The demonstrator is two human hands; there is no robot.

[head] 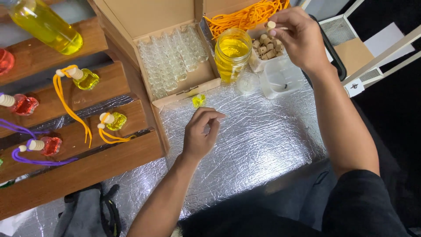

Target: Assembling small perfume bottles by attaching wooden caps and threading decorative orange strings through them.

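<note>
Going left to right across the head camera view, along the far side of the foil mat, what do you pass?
Cardboard box of empty glass vials → jar of yellow liquid → tub of wooden caps → right hand pinching one cap.

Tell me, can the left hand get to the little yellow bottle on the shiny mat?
Probably yes. The left hand hovers just below the little yellow bottle, with only bare silver mat between them; nothing blocks the way.

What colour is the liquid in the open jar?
Yellow; the open jar shows clearly in the head view.
</note>
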